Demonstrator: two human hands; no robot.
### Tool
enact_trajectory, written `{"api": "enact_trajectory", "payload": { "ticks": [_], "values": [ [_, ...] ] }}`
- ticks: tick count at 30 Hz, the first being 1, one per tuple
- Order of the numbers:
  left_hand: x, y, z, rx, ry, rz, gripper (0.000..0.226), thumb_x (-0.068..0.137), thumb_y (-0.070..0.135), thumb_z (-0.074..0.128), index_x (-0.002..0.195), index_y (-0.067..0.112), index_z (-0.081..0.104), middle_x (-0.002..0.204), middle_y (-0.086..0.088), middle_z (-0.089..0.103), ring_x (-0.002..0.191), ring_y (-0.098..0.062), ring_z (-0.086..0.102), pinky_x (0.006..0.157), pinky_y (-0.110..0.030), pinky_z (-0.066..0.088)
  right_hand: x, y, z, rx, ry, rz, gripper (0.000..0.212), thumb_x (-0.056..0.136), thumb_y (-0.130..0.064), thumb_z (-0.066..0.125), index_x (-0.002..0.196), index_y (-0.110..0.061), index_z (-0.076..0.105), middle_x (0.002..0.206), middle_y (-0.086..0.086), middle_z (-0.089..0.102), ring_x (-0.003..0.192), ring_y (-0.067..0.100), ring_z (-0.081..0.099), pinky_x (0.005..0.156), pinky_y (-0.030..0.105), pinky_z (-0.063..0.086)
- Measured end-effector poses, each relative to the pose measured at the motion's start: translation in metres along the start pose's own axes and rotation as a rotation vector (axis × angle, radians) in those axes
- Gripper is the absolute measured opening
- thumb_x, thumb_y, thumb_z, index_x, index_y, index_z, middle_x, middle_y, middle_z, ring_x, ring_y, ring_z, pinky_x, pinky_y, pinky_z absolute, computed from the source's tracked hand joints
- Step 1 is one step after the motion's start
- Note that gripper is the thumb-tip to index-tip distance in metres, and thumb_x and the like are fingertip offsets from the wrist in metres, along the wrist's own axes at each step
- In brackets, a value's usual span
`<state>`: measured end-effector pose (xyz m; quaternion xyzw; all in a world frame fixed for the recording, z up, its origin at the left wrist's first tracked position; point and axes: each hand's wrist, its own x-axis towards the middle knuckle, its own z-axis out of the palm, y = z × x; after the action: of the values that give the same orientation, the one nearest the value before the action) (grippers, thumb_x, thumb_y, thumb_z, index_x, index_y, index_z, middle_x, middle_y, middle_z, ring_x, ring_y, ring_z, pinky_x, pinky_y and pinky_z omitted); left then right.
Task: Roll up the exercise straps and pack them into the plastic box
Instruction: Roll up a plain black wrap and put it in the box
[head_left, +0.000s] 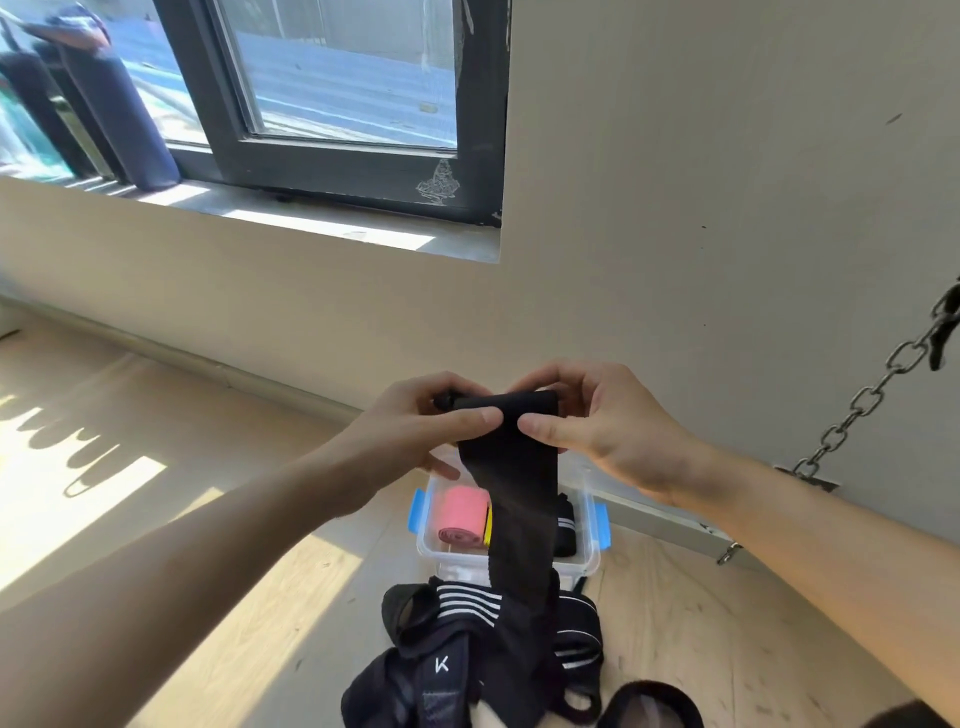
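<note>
A wide black strap hangs from both my hands, its top end wound into a small roll between my fingers. My left hand pinches the roll's left side and my right hand pinches its right side, thumbs on the front. The strap's tail drops in front of a clear plastic box with blue latches on the floor. Inside the box lie a pink rolled strap with a yellow edge beside it and a black rolled strap. A heap of black straps with white stripes lies in front of the box.
The box stands on a light wooden floor by a beige wall with a skirting board. A metal chain hangs down the wall at right to a floor anchor. A dark-framed window is up left, and sunlight patches fall on the floor at left.
</note>
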<state>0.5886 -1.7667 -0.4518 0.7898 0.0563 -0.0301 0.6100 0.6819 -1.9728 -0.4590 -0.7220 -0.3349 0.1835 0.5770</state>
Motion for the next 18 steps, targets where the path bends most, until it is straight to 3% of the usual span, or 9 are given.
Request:
{"api": "enact_trajectory", "payload": {
  "ticks": [2,7,10,12,15,18],
  "values": [
    [0.0011,0.0006,0.0023,-0.036,0.031,0.013,0.016,0.092,0.026,0.073,0.103,0.015,0.073,0.097,-0.014,0.072,0.090,-0.021,0.073,0.072,-0.032,0.061,-0.0005,0.0022,0.0005,-0.025,0.021,-0.020,0.020,0.088,-0.002,0.074,0.101,-0.016,0.073,0.094,0.015,0.075,0.087,0.038,0.068,0.084,0.045,0.057],
    [0.0040,-0.0012,0.0060,-0.040,0.113,0.101,0.011,0.091,0.012,0.074,0.101,0.010,0.071,0.093,-0.018,0.069,0.084,-0.022,0.071,0.067,-0.030,0.061,0.0001,0.0007,-0.0014,-0.093,0.063,-0.021,0.020,0.085,-0.006,0.078,0.099,-0.020,0.073,0.090,0.010,0.074,0.077,0.015,0.064,0.074,0.027,0.054],
    [0.0038,-0.0016,0.0046,-0.030,0.147,0.154,0.014,0.089,0.009,0.076,0.101,0.012,0.071,0.094,-0.017,0.071,0.084,-0.025,0.071,0.068,-0.031,0.060,-0.0001,-0.0028,-0.0041,-0.072,-0.013,0.082,0.016,0.092,-0.027,0.072,0.106,-0.021,0.072,0.091,0.000,0.075,0.082,0.009,0.068,0.069,0.024,0.054],
    [0.0029,-0.0024,0.0055,-0.024,0.156,0.182,0.015,0.089,0.007,0.076,0.102,0.012,0.070,0.093,-0.017,0.071,0.080,-0.023,0.071,0.068,-0.031,0.061,-0.0010,-0.0030,-0.0026,-0.017,-0.054,0.139,0.027,0.094,-0.039,0.063,0.110,-0.018,0.072,0.092,-0.004,0.075,0.089,0.008,0.069,0.069,0.028,0.058],
    [0.0026,-0.0042,0.0072,0.026,0.172,0.227,0.017,0.089,0.004,0.075,0.102,0.011,0.066,0.091,-0.015,0.070,0.072,-0.016,0.067,0.063,-0.027,0.057,-0.0022,-0.0027,0.0026,0.048,-0.052,0.152,0.028,0.098,-0.034,0.059,0.113,-0.015,0.072,0.097,0.001,0.075,0.093,0.013,0.071,0.066,0.033,0.059],
    [0.0029,-0.0061,0.0069,0.066,0.158,0.221,0.022,0.089,0.001,0.074,0.104,0.014,0.064,0.096,-0.016,0.069,0.071,-0.013,0.065,0.061,-0.026,0.055,-0.0027,-0.0026,0.0046,0.074,-0.041,0.149,0.020,0.099,-0.024,0.061,0.110,-0.011,0.072,0.089,0.002,0.072,0.085,0.013,0.068,0.057,0.030,0.055]
  ]
}}
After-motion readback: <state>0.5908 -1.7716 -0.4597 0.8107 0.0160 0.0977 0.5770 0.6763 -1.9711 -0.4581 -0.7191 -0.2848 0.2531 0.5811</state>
